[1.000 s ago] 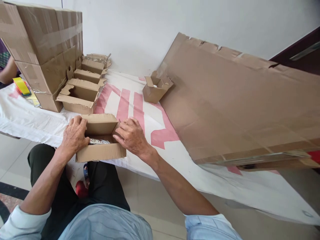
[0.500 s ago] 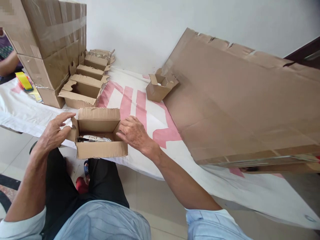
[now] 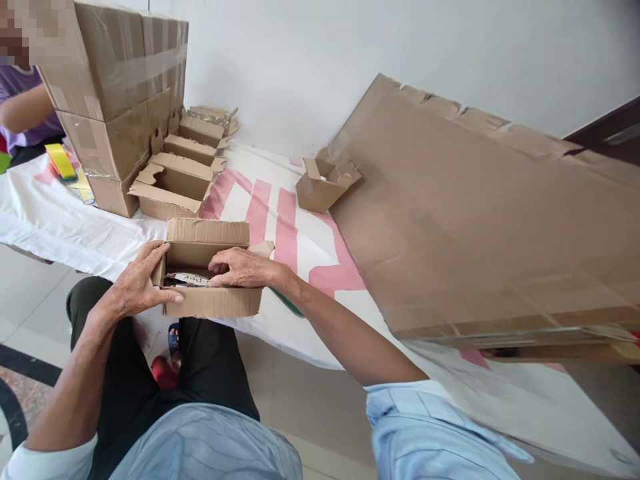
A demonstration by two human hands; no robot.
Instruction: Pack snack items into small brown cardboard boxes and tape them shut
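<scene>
An opened cardboard box (image 3: 215, 303) sits in front of me at the table's near edge, its flaps up or folded outward. Inside lies a white packet (image 3: 193, 279) with dark lettering, partly covered. My left hand (image 3: 137, 283) grips the box's left end, fingers along the side and thumb across the front flap. Over the right part of the box's inside is my right hand (image 3: 240, 267), fingers bent and thumb low beside the packet; a gap shows between thumb and fingers, and I see nothing held there.
Several open boxes (image 3: 173, 190) line up at the back left beside a tall stack of taped cartons (image 3: 117, 100). A small open box (image 3: 320, 190) leans against a large cardboard carton (image 3: 480, 220) on the right. A person's arm (image 3: 27, 107) shows at far left, near yellow tape (image 3: 61, 162).
My right hand has moved from the box's right flap into the box. My left hand has shifted from the left flap to hold the box's end. The view has swung slightly.
</scene>
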